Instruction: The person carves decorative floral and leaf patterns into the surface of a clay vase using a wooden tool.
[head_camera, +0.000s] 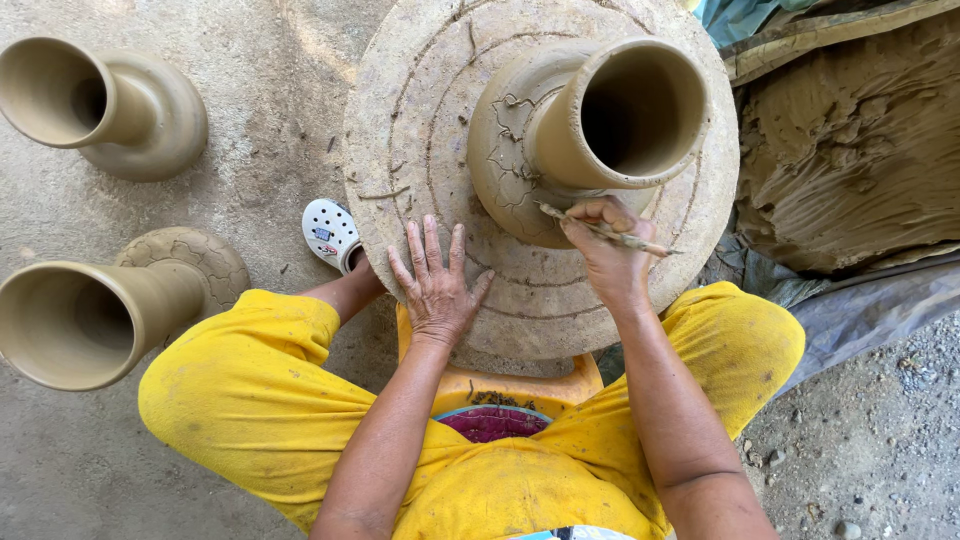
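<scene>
Carving clay vase (590, 130) with stick (605, 230)

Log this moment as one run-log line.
left hand: flat on round wheel slab | right hand: holds thin stick tool against clay vase | two vases left

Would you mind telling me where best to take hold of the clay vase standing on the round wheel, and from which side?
Probably the narrow neck of the vase, just under the flared rim, with both hands from the sides. The rim would likely deform, and the bulging shoulder bears carved lines near the right hand and its thin tool.
</scene>
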